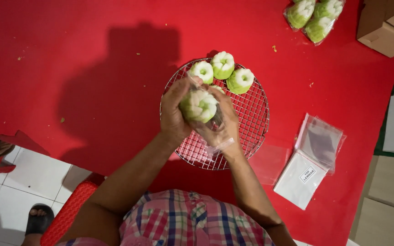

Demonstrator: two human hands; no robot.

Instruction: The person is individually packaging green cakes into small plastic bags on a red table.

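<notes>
Left of the wire rack lies open; 3 cakes crowd its far edge.

Bright, even indoor lighting; a hard dark shadow of the person is cast up-left across the red table. Glare is seen on the plastic bags. Focus is sharp, edges slightly stretched

Round wire rack at centre of surface, three cakes on its far edge. Bagged cakes far right, beside cardboard box. Stack of plastic bags right of rack.
</notes>
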